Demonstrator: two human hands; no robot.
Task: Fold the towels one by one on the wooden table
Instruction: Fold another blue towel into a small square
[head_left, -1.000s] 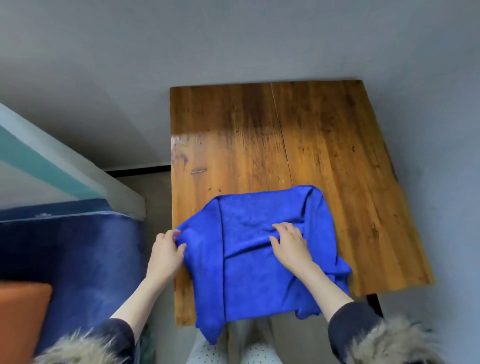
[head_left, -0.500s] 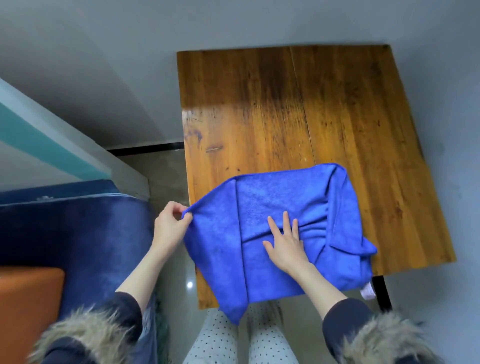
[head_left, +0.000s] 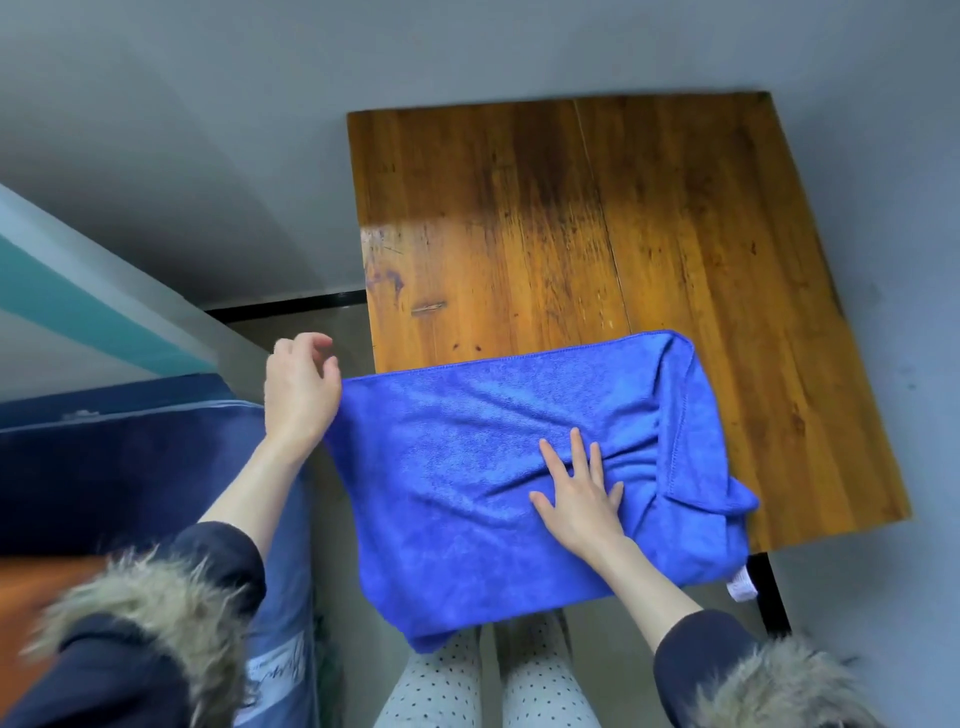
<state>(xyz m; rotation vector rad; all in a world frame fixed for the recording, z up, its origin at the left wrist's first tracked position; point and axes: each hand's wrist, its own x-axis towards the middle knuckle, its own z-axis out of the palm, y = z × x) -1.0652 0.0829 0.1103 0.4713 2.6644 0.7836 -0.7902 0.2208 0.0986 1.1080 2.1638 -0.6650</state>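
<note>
So the biggest thing here is the wooden table with the worn, glossy plank top (head_left: 597, 208), sitting against a grey wall and up on black legs. Off to the left there's a dark blue padded seat (head_left: 104, 467), with a blurry orange block at its near edge.

The bright blue microfibre towel (head_left: 467, 467) is on the near-left part of the table, and a good chunk of it hangs off both the near edge and the left edge, right above the person's dotted grey trousers (head_left: 467, 686). Its right end is doubled over into a thick fold with a stitched hem showing, and a little white tag pokes out at the near-right corner.

The left hand (head_left: 301, 395) is at the towel's far-left corner, off the table's side. Its fingers are loosely curled, and I can't tell if the thumb actually has the cloth or just touches it. The right hand (head_left: 579, 499) lies flat on the towel's middle, fingers spread, pressing it down, with wrinkles fanning out from the fingertips.
</note>
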